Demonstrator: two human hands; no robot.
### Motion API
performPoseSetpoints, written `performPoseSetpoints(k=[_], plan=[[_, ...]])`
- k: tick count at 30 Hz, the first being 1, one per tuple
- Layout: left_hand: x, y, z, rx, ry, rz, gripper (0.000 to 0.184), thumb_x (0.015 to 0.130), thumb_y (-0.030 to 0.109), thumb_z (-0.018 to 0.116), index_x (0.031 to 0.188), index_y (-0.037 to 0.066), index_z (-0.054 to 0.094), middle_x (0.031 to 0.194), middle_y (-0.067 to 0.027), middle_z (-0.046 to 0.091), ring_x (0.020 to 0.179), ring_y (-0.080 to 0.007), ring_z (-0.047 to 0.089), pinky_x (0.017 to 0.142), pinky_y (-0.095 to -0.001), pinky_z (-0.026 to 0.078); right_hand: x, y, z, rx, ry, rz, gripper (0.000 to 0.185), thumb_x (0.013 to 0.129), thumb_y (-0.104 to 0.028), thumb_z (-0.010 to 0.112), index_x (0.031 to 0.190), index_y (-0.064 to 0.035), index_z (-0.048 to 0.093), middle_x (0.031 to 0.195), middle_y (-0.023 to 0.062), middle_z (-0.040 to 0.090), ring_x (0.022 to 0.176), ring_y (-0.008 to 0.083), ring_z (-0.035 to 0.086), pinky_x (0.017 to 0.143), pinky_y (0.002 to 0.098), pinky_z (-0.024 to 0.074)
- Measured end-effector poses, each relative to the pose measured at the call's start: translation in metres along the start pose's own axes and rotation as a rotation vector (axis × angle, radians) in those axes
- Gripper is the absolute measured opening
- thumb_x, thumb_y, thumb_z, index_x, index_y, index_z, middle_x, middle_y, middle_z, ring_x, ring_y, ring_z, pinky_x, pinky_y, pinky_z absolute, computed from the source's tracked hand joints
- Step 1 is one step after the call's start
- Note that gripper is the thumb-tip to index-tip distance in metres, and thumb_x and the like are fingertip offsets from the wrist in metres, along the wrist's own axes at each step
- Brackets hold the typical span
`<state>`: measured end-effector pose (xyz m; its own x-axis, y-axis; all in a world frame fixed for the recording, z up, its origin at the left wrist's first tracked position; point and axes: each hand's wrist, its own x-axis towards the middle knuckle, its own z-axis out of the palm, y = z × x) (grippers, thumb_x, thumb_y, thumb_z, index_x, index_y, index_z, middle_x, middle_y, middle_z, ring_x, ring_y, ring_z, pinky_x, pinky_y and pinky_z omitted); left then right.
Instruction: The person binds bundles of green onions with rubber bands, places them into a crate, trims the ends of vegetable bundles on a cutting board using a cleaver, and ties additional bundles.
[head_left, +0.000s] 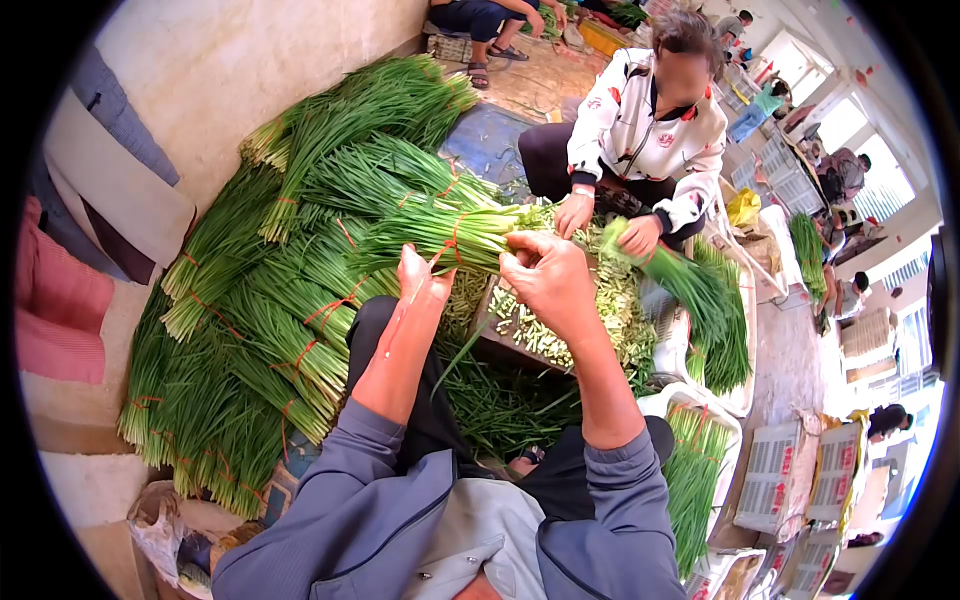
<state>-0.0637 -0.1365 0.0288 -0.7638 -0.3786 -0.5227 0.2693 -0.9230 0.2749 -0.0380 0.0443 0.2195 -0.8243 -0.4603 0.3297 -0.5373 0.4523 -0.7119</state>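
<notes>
We are seeing the banded bunch of green stalks (480,231) lying just above the middle of our view, its long axis running from the leaves near 9 o'clock to the pale cut ends near 3. A red band (453,240) is circling it, with a strand trailing toward the left hand (426,276). That hand is sitting nearer the band, touching the bunch from 6 o'clock, but its fingers are partly hiding, so we cannot tell how firmly it is grasping. From the right hand (548,275), the bunch is lying toward 10 o'clock; this hand is curling its fingers beside the pale ends, and we cannot tell whether it is pinching a strand. Toward 5 o'clock from the bunch, trimmed pieces (600,325) are littering the low tabletop (496,345). Tied bunches (270,300) are forming a large heap toward 9 o'clock. Toward 1 o'clock, a co-worker (650,130) is gripping another bunch (690,285), while a white crate (750,345) is holding more greens toward 3 o'clock.
</notes>
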Motion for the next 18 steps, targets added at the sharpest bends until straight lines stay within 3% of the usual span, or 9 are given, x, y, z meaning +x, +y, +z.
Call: performPoseSetpoints(k=[3,9,15,18], plan=[[0.007,0.0,-0.005,-0.103,-0.171,0.006,0.043,0.111,0.039,0.027,0.135,0.009,0.048,0.126,-0.0123,0.064,0.11,-0.0314,0.066,0.088,-0.0518,0.06,0.0,0.004,-0.005,0.29,-0.141,0.238,0.028,0.088,-0.01,0.069,0.109,0.0082,0.072,0.083,0.0065,0.072,0.062,0.0084,0.063,0.056,0.0276,0.0526],[-0.001,0.003,0.0,-0.097,-0.159,0.031,0.042,0.111,0.036,0.029,0.134,0.008,0.05,0.125,-0.0123,0.064,0.11,-0.0303,0.067,0.09,-0.0512,0.06,-0.001,0.002,-0.007,0.429,-0.147,0.312,0.032,0.092,-0.012,0.068,0.113,0.0113,0.07,0.09,0.0097,0.074,0.063,0.0112,0.067,0.052,0.0261,0.0567],[0.001,0.008,-0.003,0.046,-0.117,0.085,0.043,0.111,0.037,0.029,0.133,0.008,0.052,0.126,-0.0088,0.065,0.108,-0.0265,0.067,0.087,-0.0449,0.06,-0.001,0.008,-0.012,0.41,-0.171,0.335,0.03,0.092,-0.011,0.07,0.113,0.0109,0.071,0.092,0.0097,0.074,0.064,0.0117,0.068,0.055,0.026,0.0575],[0.0,0.008,0.0,0.036,-0.126,0.164,0.044,0.109,0.033,0.031,0.133,0.003,0.052,0.122,-0.0131,0.066,0.105,-0.0311,0.069,0.086,-0.0469,0.06,0.0,0.017,-0.018,0.486,-0.237,0.39,0.031,0.094,-0.014,0.073,0.112,0.0104,0.071,0.086,0.0066,0.07,0.063,0.0109,0.067,0.056,0.0248,0.0585]])
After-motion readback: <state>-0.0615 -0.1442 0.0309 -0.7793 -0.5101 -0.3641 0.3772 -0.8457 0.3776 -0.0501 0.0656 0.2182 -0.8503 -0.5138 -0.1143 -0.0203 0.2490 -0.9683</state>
